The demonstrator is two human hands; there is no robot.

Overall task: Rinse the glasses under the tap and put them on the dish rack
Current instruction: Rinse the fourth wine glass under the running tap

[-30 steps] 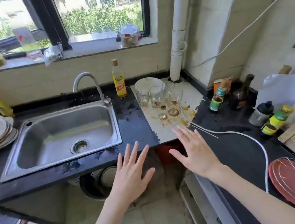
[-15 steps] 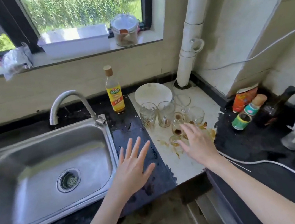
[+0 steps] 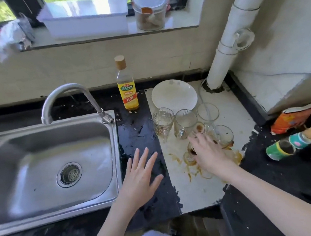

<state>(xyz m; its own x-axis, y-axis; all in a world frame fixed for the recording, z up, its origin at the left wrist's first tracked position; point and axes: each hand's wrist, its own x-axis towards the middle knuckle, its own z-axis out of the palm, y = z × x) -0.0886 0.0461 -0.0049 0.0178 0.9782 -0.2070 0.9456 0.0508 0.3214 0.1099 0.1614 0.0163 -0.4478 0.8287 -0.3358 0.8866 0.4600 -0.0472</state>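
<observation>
Fingers [image 3: 195,142] of right hand [image 3: 212,156] stretched out, loosely straight, over the nearest small glass [image 3: 191,150]; clasped on nothing visible, though touching or just above cannot be told through the blur. Left hand [image 3: 140,176] flat and spread, released, over the dark counter just right of the sink [image 3: 117,161].

Glasses [image 3: 185,123] clustered right of the sink on a pale slab [image 3: 199,191], all unrinsed by the look of the brown dregs. Brown spill [image 3: 175,157] on the slab between the sink and the small glass.

Probably the first pick-up. Best to curl round the small glass from above and the side, thumb opposite the fingers, and lift straight up before swinging toward the sink. Risk of slipping on the wet residue; risk of knocking the taller glasses packed just behind.

Open path across the dark strip to the sink, once the left hand is clear. Tap [image 3: 65,89] arching over the far rim of the sink, so keep the glass low under the spout. Bottle [image 3: 127,90] and plate [image 3: 173,96] farther back, right of the sink, out of the way. No dish rack in view.
</observation>
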